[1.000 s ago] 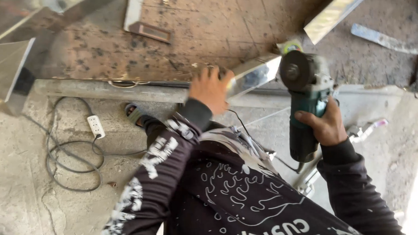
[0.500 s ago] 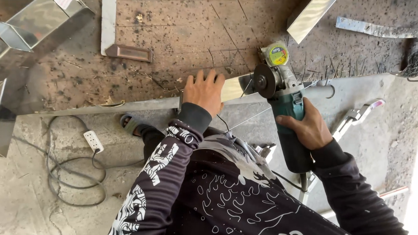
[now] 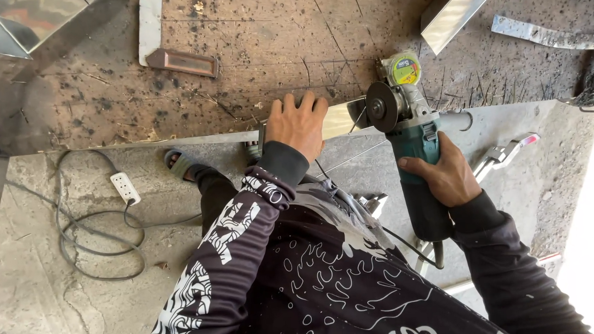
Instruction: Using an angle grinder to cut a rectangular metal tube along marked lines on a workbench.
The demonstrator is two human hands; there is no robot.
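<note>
My left hand [image 3: 299, 124] presses flat on a shiny metal profile [image 3: 345, 117] that lies along the front edge of a scarred wooden workbench [image 3: 258, 48]. My right hand [image 3: 444, 175] grips the dark green body of an angle grinder [image 3: 413, 145]. The grinder's disc [image 3: 382, 106] stands upright right at the end of the metal profile, just right of my left fingers. A cable runs down from the grinder's tail.
A second shiny metal profile [image 3: 457, 6] and a flat metal strip [image 3: 545, 36] lie at the bench's far right. A small brown block [image 3: 182, 62] rests on the bench. A power strip [image 3: 125, 188] with coiled cable lies on the concrete floor, left. Metal sheets [image 3: 10, 26] stand upper left.
The grinder has moved left and down toward the metal profile, its disc now at the profile's end. My left hand stays pressed on the profile. The view has shifted slightly.
</note>
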